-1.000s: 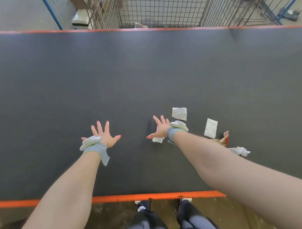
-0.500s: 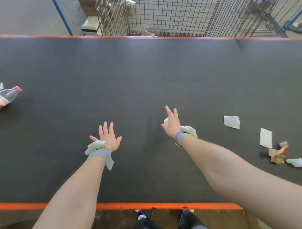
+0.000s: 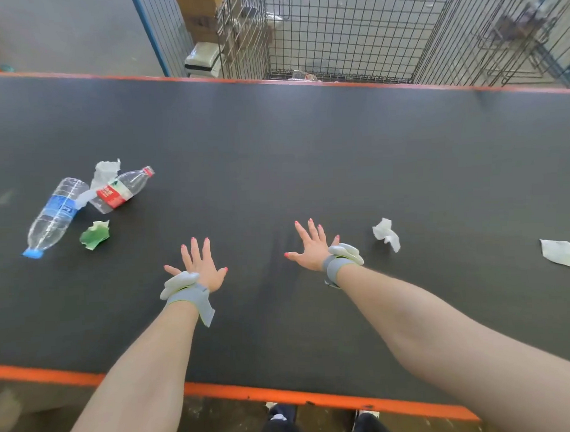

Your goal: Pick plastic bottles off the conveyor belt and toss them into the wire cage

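On the far left of the dark conveyor belt (image 3: 307,150) lie two plastic bottles, both on their sides and well apart from either hand. The blue-labelled bottle (image 3: 56,215) has its long axis running from near left to far right, its blue cap pointing near and left. The red-labelled bottle (image 3: 121,191) lies just to its right on a similar diagonal, its red cap pointing far and right. One crumpled clear wrapper (image 3: 106,172) sits at that bottle's far side, and one green scrap (image 3: 95,235) lies near both. Two white paper pieces lie to the right: a crumpled tissue (image 3: 386,234) and a flat sheet (image 3: 559,253). One wire cage (image 3: 335,36) stands beyond the belt's far edge. The left hand (image 3: 201,267) and right hand (image 3: 310,249) are stretched over the belt, palms down, fingers spread wide, holding nothing.
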Motion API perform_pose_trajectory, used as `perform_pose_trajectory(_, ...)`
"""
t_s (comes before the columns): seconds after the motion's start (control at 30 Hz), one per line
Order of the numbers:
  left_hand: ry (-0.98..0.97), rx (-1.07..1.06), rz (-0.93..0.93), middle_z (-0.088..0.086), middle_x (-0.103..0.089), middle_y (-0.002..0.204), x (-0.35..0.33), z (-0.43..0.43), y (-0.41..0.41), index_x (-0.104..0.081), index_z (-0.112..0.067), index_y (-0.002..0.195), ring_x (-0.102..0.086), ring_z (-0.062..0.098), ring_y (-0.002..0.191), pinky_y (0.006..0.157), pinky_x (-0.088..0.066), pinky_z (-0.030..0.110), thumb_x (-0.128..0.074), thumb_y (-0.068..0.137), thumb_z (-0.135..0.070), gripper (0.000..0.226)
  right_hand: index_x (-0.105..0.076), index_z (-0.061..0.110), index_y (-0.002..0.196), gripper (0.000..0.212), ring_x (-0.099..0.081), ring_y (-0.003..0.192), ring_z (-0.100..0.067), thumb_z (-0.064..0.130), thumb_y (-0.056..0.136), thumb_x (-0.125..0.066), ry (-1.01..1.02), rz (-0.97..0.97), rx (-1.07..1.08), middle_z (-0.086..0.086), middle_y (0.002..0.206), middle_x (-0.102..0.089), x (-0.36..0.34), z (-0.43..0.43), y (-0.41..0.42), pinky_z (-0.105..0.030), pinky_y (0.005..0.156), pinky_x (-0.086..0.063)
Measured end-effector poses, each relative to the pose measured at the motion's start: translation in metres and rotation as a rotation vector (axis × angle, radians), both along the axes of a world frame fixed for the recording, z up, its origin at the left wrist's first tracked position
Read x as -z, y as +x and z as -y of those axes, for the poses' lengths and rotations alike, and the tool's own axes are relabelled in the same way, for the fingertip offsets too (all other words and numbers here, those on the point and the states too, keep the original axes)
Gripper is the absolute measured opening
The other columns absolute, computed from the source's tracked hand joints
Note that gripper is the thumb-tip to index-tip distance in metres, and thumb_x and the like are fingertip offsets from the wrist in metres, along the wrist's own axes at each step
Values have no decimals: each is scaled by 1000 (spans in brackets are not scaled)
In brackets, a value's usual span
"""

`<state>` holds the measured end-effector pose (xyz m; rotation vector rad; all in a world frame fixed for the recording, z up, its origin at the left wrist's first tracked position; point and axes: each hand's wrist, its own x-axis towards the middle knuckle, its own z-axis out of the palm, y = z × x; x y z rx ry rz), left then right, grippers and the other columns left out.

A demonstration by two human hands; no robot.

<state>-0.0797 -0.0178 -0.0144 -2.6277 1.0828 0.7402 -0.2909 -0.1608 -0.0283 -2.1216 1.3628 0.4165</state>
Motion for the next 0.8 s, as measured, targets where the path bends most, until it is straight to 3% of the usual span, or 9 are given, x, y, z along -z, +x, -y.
perform_pose_trajectory(0.23, -20, -60, 11, 0, 26, 157, -21, 17, 25, 16, -30, 151, 21, 27, 147, 112, -6, 68, -60, 90, -41, 98, 8, 37, 153, 85, 12, 150, -24, 49, 94, -52, 135, 57, 35, 2, 161, 18, -10, 16, 19, -48, 121, -5)
perform_pose_trajectory(0.43, -22, -101, 83, 4, 26, 157, -22, 44, 42, 18, -30, 151, 19, 29, 147, 110, -9, 69, -65, 87, -39, 105, 9, 37, 153, 83, 7, 150, -24, 48, 95, -50, 170, 76, 37, 2, 162, 15, -11, 34, 46, -48, 121, -7)
perform_pose_trajectory(0.63, -34, -196, 112, 7, 26, 157, -13, 57, 57, 16, -28, 152, 20, 32, 146, 107, -9, 73, -52, 92, -49, 93, 6, 35, 154, 83, -1, 150, -26, 50, 95, -50, 221, 172, 101, -2, 163, 6, -13, 49, 80, -48, 119, -9)
perform_pose_trajectory(0.7, -35, -234, 105, 8, 25, 157, -9, 62, 59, 15, -28, 152, 16, 33, 147, 108, -10, 70, -59, 90, -46, 98, 5, 32, 155, 85, -9, 149, -28, 49, 94, -52, 240, 210, 146, -5, 162, -3, -14, 57, 91, -47, 119, -13)
perform_pose_trajectory(0.8, -72, -250, 5, 16, 13, 159, 0, 71, 52, 12, -25, 153, -2, 40, 146, 117, -14, 54, -65, 89, -29, 100, 8, 25, 155, 92, -21, 145, -32, 46, 93, -56, 285, 323, 309, -12, 158, -14, -17, 67, 106, -45, 116, -19)
